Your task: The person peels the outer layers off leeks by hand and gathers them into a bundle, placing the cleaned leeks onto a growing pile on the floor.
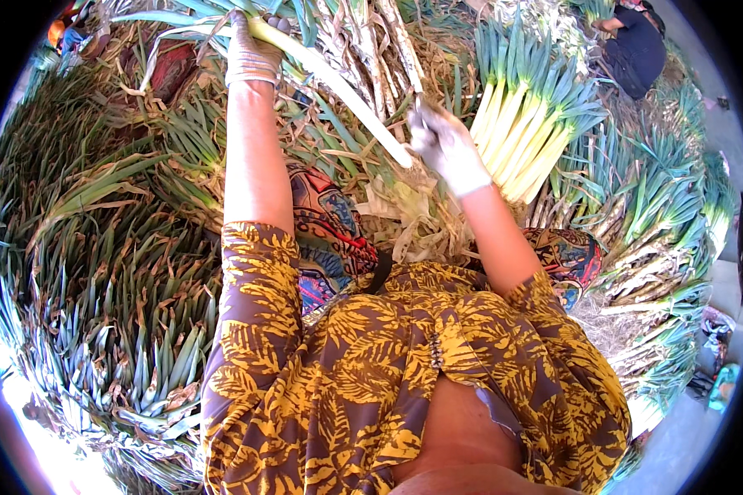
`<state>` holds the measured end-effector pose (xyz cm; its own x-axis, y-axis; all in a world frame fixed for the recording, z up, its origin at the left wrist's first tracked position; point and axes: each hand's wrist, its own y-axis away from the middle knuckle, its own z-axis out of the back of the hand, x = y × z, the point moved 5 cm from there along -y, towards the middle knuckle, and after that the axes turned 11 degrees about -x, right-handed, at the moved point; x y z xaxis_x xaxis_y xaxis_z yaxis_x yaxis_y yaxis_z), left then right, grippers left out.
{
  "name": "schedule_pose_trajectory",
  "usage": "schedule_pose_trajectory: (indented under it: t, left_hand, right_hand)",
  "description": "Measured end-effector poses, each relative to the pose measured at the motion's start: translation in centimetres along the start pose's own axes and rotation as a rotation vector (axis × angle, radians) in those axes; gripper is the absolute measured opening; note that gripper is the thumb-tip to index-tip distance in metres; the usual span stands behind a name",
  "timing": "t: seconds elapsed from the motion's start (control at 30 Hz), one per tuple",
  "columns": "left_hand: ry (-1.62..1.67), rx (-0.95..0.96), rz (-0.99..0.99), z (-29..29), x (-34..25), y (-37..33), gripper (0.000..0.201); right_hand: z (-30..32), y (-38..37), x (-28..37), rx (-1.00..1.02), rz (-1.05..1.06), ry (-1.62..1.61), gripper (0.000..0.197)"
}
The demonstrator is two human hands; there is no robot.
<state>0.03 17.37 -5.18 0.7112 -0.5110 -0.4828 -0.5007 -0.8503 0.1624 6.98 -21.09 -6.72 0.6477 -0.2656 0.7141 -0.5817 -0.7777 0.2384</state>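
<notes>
Left of the left hand, and running down beside its forearm, stands a dense pile [99, 280] of green leek tops, many dry at the tips. The left hand [254, 56], gloved, is closed round the upper part of a leek [338, 85]. The leek slants down to the right, its pale lower end just beside the right hand; contact between the two cannot be confirmed. Below and between the hands lie dry husks [409, 216]. The right hand [447, 147], also gloved, has its fingers curled in; blur prevents telling whether it grips anything. Near it, on the right, leans a bundle [516, 136] of pale-stemmed leeks. Farther right, well apart from it, sits a person [634, 54] in a dark top.
</notes>
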Motion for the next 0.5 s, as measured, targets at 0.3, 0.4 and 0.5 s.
schedule_pose_trajectory:
  t: [0.3,0.4,0.5]
  left_hand:
    - [0.113,0.018,0.109,-2.5,0.8,4.1,0.044]
    - [0.173,0.114,0.189,-3.8,2.2,5.3,0.044]
    - [0.194,0.065,0.287,-5.8,4.9,6.4,0.044]
  right_hand:
    - [-0.2,10.0,-0.2,0.107,0.388,1.561,0.043]
    - [-4.2,8.3,2.7,-0.134,0.915,1.730,0.060]
    - [-3.2,5.0,-0.5,-0.099,0.641,1.578,0.070]
